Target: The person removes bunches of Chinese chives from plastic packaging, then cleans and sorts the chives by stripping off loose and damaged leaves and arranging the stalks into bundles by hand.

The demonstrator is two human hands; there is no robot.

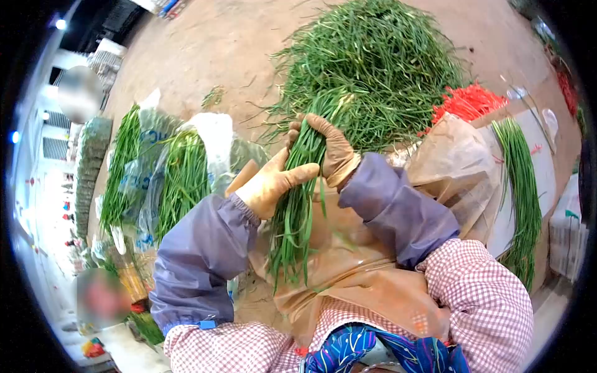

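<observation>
**Bunch in a two-handed grip above the apron**

On my feed, I have the left hand closed loosely about the green bunch, thumb laid across its front; its fingers are mostly hidden behind the stems. The right hand is curled around it higher up, fingers bent over the stalks. The pale ends point toward the big green pile, and the leaf tips hang down over the apron.

I make out blue lettering on the clear bags at left, too broken up by folds to read.

Both elbows are bent, the purple sleeves angling inward so the gloved hands meet in front of the body.
</observation>
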